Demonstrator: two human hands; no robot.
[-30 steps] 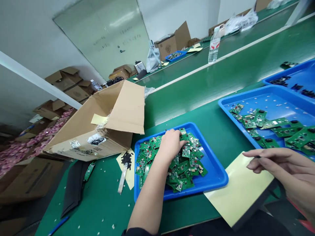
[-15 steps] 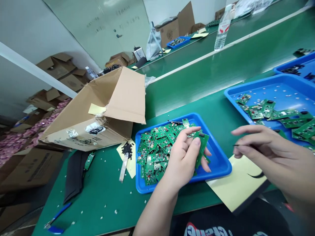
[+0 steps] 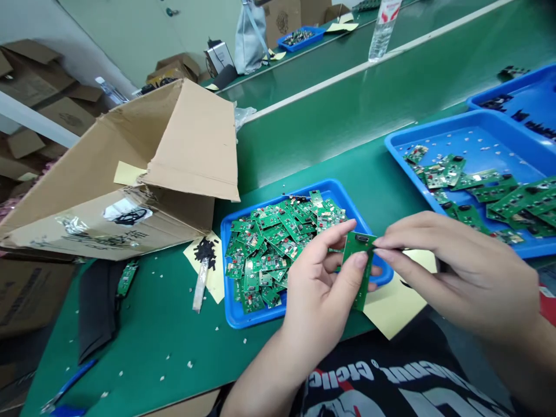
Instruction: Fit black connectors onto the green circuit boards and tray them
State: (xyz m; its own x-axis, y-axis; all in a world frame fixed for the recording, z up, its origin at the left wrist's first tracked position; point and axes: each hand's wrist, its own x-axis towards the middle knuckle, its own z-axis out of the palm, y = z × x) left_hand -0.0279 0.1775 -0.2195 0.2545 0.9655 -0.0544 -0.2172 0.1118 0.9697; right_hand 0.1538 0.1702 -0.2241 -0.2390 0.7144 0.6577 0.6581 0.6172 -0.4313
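My left hand [image 3: 324, 275] grips a green circuit board [image 3: 359, 272] between thumb and fingers, in front of the blue tray. A small black oblong part [image 3: 362, 238] sits near the board's upper end. My right hand [image 3: 452, 269] pinches a small thin black piece [image 3: 377, 249] by the board's right edge. Its exact kind is too small to tell, and whether it touches the board is unclear. Behind my left hand, many green circuit boards [image 3: 271, 237] lie heaped in the blue tray [image 3: 237, 319]. Below my right hand lies a sheet of yellow paper [image 3: 397, 310].
An open cardboard box [image 3: 191, 145] stands left of the tray. Near it, small black strips [image 3: 205, 252] lie on yellow paper. A second blue tray [image 3: 399, 152] with boards is at right. Blue-handled cutters [image 3: 73, 382] and a black sleeve-like piece [image 3: 98, 310] lie at left.
My right hand has moved left, bringing the small black piece from above the yellow paper to the circuit board. The left hand still holds the board. The camera view has shifted.
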